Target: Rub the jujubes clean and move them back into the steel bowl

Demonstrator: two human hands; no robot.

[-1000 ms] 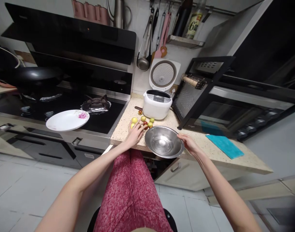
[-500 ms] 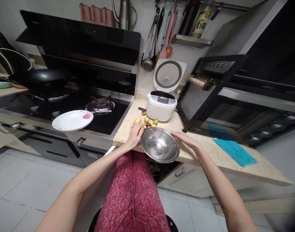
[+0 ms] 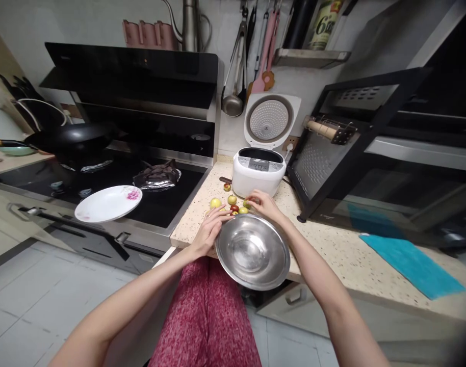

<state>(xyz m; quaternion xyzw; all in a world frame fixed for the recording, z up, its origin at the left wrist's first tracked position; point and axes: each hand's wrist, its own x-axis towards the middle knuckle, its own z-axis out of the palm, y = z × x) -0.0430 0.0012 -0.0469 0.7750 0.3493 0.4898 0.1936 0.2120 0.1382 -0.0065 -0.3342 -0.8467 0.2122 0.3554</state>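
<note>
In the head view, the left hand [image 3: 208, 232] rests on the front edge of the speckled counter [image 3: 332, 244], its fingers [image 3: 217, 216] lightly curled and close together, tips touching the left rim of a stainless steel bowl [image 3: 253, 251]; whether they actually pinch the rim cannot be told. The bowl sits just right of those fingers, partly overhanging the counter's front edge, its open mouth tipped up and toward the person; being round, it has no long axis to speak of. The right hand [image 3: 264, 205] reaches past the bowl's far rim, fingers [image 3: 256, 199] curled down over a red and green fruit [image 3: 251, 202] and closing on it. Just left of the right fingers and just beyond the left fingers lies a loose cluster of small fruits [image 3: 233, 204], green, yellow and red, with a yellow-green one [image 3: 215, 203] farthest left and a smaller one [image 3: 227, 186] farther back. Directly behind the right fingers stands a white rice cooker [image 3: 259, 172], its lid open and upright. Well left of the left fingers, a white plate with a pink flower [image 3: 108, 203] rests on the front edge of the black gas stove [image 3: 103, 178]. Far right of both hands a teal cloth [image 3: 412, 265] lies flat on the counter, below a black metal rack [image 3: 332, 137].
</note>
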